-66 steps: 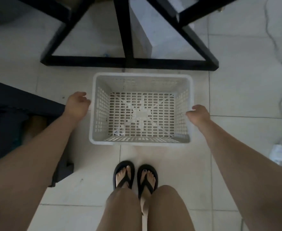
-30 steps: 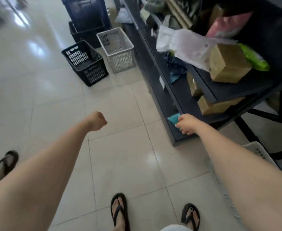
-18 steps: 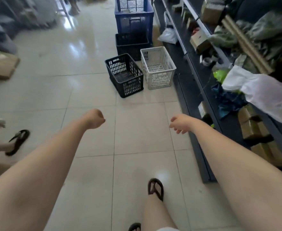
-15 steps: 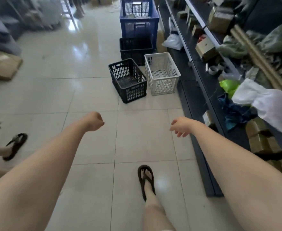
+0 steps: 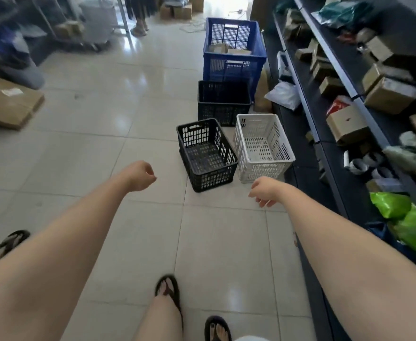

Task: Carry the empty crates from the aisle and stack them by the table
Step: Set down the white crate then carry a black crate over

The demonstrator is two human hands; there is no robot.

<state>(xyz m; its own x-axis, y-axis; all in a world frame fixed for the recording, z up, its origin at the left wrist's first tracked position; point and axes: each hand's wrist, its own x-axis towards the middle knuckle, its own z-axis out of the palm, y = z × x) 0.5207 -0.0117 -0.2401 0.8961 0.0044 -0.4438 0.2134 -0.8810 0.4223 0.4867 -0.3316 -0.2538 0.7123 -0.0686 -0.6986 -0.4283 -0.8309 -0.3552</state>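
Black crate (image 5: 205, 155) touches the white crate (image 5: 263, 147); grabbing either could snag both. Left hand (image 5: 140, 176) fisted, right hand (image 5: 266, 191) loosely curled, both empty.

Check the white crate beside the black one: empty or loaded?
Empty. The white crate sits upright on the floor, and its perforated bottom shows bare through the open top.

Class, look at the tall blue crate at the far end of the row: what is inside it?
Inside the blue crate, flat brownish items like cardboard or paper show near the top. Anything beneath them is covered.
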